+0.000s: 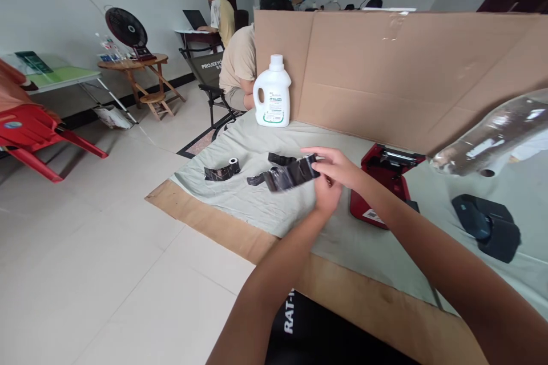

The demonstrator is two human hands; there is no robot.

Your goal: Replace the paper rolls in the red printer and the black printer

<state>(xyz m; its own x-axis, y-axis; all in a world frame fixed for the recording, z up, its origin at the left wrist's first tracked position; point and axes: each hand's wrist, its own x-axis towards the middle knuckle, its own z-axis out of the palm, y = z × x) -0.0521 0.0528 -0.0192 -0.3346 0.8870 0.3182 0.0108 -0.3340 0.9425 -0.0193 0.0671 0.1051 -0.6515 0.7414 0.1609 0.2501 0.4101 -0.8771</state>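
A glossy black strip of film [285, 178], partly wound on a roll, stretches leftward from my two hands above the cloth. My right hand [338, 166] closes over the rolled end, its fingers along the top. My left hand [327, 193] grips the same end from below, most of its fingers hidden. Another black film roll with a white core [233, 163] lies on the cloth farther left, its tail loose. A further black strip [280, 158] lies just behind the held one. Right of my hands, a red device [377, 188] stands with its lid raised.
A white detergent bottle [273, 94] stands at the cloth's back edge, before a tall cardboard panel [385, 68]. At right are a black device [486, 225] and a clear plastic bag [496, 131]. Two people sit beyond; a fan [128, 28] is at back left.
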